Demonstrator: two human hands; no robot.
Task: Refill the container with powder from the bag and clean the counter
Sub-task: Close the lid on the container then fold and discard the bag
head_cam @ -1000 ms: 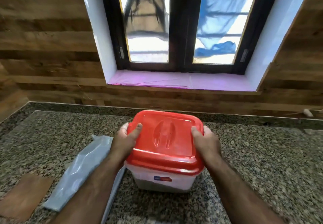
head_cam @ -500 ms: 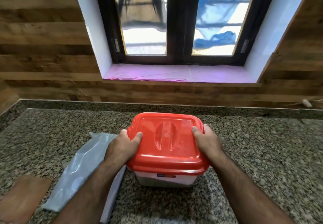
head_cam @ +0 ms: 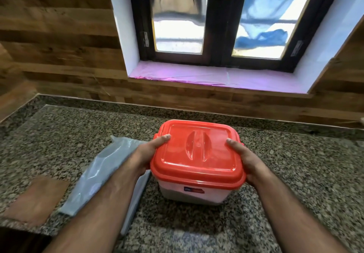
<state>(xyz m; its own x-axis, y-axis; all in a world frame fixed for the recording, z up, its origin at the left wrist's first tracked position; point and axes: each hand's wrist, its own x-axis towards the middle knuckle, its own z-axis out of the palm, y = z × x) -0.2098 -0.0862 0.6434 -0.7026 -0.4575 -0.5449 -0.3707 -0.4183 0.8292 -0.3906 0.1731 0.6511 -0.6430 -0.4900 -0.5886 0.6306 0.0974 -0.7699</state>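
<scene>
Brown patch [head_cam: 35, 199]: lower left of the frame, flat on your table [head_cam: 305, 174].
Bag [head_cam: 102, 174]: left of centre, lying flat, partly under your left forearm.
Left hand [head_cam: 146, 157]: your fingers grip the lid's left edge.
Container [head_cam: 194, 193]: centre frame, standing on the table, red lid [head_cam: 197, 154] on top.
Right hand [head_cam: 249, 161]: grips the lid's right edge.

Both hands, left hand [head_cam: 146, 159] and right hand [head_cam: 249, 161], grip the red lid [head_cam: 197, 154] of the container [head_cam: 194, 194] mid-bench [head_cam: 295, 174], with the flattened grey bag [head_cam: 102, 172] toward the bench's left edge.
</scene>
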